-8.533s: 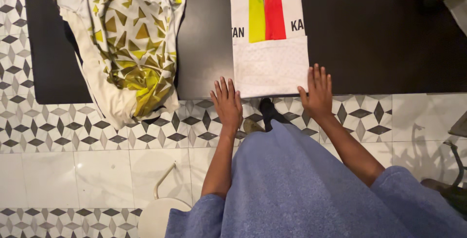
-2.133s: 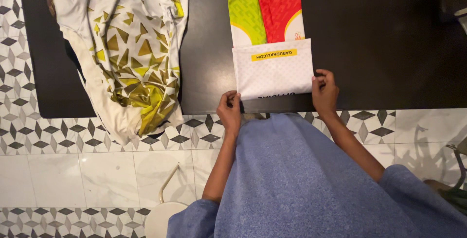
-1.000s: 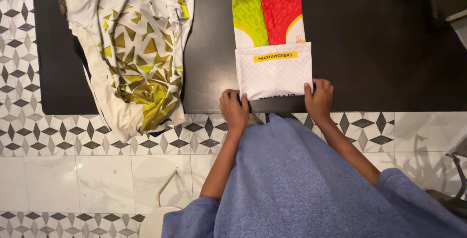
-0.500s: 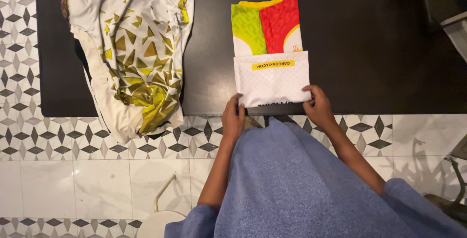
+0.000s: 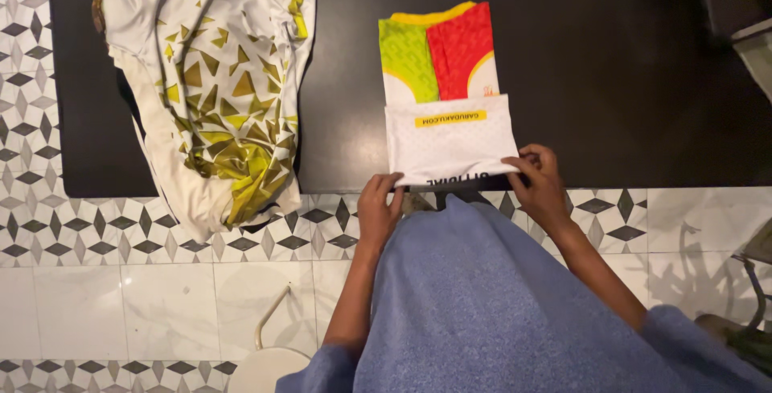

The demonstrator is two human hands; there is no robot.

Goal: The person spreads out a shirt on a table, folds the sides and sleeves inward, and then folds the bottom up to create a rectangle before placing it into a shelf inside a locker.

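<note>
Left hand (image 5: 379,206): pinching near-left corner of folded white jersey with green and red panels (image 5: 447,137).
Right hand (image 5: 537,184): gripping its near-right corner.
Jersey: near edge of black tabletop (image 5: 627,79).
Left end: white-and-gold patterned jersey (image 5: 211,79), overhanging.

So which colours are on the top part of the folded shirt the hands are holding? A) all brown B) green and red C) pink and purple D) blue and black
B: the folded shirt shows a green panel beside a red one above its white folded part, on the black table.
</note>
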